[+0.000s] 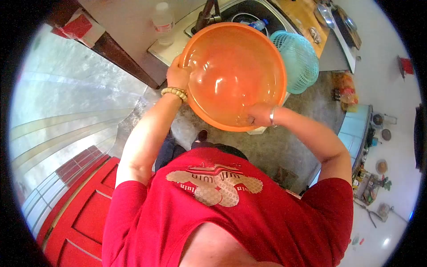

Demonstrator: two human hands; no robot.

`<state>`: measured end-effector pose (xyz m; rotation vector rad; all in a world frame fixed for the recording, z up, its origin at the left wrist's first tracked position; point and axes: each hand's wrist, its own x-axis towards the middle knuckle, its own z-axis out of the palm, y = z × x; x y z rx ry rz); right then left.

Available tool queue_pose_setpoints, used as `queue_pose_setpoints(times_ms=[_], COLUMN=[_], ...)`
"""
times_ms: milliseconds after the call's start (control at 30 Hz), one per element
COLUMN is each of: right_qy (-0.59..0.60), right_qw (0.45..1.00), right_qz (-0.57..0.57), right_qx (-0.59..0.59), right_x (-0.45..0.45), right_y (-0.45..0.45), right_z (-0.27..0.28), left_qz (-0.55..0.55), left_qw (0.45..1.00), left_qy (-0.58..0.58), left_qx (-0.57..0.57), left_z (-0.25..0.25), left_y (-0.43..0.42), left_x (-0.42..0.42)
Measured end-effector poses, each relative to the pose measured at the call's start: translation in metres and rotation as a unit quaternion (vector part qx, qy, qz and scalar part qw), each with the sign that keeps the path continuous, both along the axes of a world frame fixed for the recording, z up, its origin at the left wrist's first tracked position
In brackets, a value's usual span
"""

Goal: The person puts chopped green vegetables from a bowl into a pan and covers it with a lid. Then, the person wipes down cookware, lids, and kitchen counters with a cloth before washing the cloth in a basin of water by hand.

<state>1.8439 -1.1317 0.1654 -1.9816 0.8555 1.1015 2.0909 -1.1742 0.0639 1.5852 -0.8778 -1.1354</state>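
A large orange basin [222, 58] with clear water in it is in front of me, tilted slightly, partly over the sink edge. My left hand [179, 74] is closed on the basin's left rim, the thumb lying inside. A beaded bracelet [174, 92] circles that wrist. Over the lower right rim reaches my right hand [261, 114], its fingers down in the water. Those fingers are blurred, and whether they hold anything does not show. A silver bangle [272, 115] is on the right wrist. Touching the basin's right side stands a light-blue plastic colander [302, 64].
Behind the basin are a sink [242, 9] with a bottle in it and a dark faucet [207, 18]. A clear plastic bottle [163, 24] stands on the left ledge. A wooden board [302, 15] and a cleaver [325, 15] lie at the back right.
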Motion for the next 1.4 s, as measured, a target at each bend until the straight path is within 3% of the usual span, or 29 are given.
queue_pose_setpoints(times_ms=[133,200,333,400,433,500,533,600,633,700,733,800,833,900,933,1000,1033,1100,1133,1167,1233,1367,1400], right_qy=[-0.110,-0.112,-0.162,-0.230,-0.230,-0.269,-0.268,-0.331,-0.361,-0.442,-0.442,-0.507,-0.505,-0.486,-0.485,-0.404,-0.403,-0.299,-0.219,-0.218,-0.170,-0.044,-0.025], right_qw=[0.992,0.975,0.968,0.930,0.929,0.866,0.866,0.710,0.678,0.578,0.578,0.447,0.447,0.341,0.342,0.559,0.557,0.686,0.753,0.753,0.747,0.801,0.792], right_qz=[-0.052,-0.164,-0.188,-0.280,-0.281,-0.421,-0.421,-0.620,-0.640,-0.679,-0.679,-0.726,-0.727,-0.804,-0.804,-0.620,-0.619,-0.276,-0.204,-0.201,0.118,0.172,0.183], right_qx=[0.016,0.102,0.027,-0.070,-0.069,0.004,0.006,0.039,0.023,0.096,0.097,0.129,0.129,0.032,0.030,-0.375,-0.379,-0.604,-0.586,-0.588,-0.632,-0.571,-0.582], right_x=[0.028,0.046,0.092,0.107,0.112,0.120,0.123,0.129,0.133,0.112,0.104,0.086,0.080,0.067,0.063,0.059,0.060,0.058,0.043,0.028,0.012,-0.002,-0.013], right_y=[0.005,0.001,-0.019,-0.032,-0.042,-0.066,-0.077,-0.096,-0.105,-0.144,-0.158,-0.178,-0.183,-0.189,-0.187,-0.183,-0.174,-0.156,-0.162,-0.171,-0.179,-0.175,-0.173], right_z=[-0.033,-0.056,-0.071,-0.082,-0.089,-0.104,-0.107,-0.107,-0.084,-0.136,-0.137,-0.129,-0.123,-0.114,-0.119,-0.128,-0.115,-0.089,-0.096,-0.092,-0.079,-0.062,-0.064], left_qz=[0.005,0.003,0.005,0.005,0.004,0.009,0.010,-0.006,-0.006,-0.016,-0.015,-0.043,-0.042,-0.035,-0.035,-0.024,-0.027,-0.025,-0.027,-0.025,-0.017,-0.032,-0.030], left_qw=[1.000,1.000,0.996,0.993,0.993,0.995,0.995,0.995,0.995,0.995,0.995,0.999,0.999,0.998,0.998,1.000,1.000,0.999,0.999,0.998,0.999,0.998,0.998], left_qy=[0.014,0.013,0.088,0.117,0.117,0.091,0.091,0.078,0.077,0.082,0.081,0.016,0.017,0.027,0.029,-0.003,0.000,-0.020,0.040,0.042,0.001,-0.022,-0.026], left_qx=[0.000,-0.004,-0.005,-0.009,-0.008,-0.048,-0.046,-0.057,-0.055,-0.058,-0.058,-0.027,-0.026,-0.043,-0.043,-0.006,-0.009,-0.037,-0.026,-0.028,-0.044,-0.048,-0.043], left_z=[0.002,0.004,0.015,0.019,0.015,0.006,0.004,-0.001,-0.006,-0.013,-0.008,0.012,0.013,0.015,0.018,0.024,0.021,0.016,0.018,0.015,0.006,0.004,0.006], left_y=[0.000,0.002,0.004,0.002,0.001,-0.001,-0.001,-0.001,0.000,-0.001,0.000,0.002,0.002,0.003,0.004,0.004,0.004,0.003,0.005,0.004,0.003,0.003,0.005], left_x=[-0.003,-0.003,-0.006,-0.003,-0.003,-0.002,-0.003,-0.001,-0.001,-0.002,-0.001,0.001,0.001,0.001,0.001,-0.001,0.000,-0.001,-0.001,-0.002,-0.001,0.002,0.001])
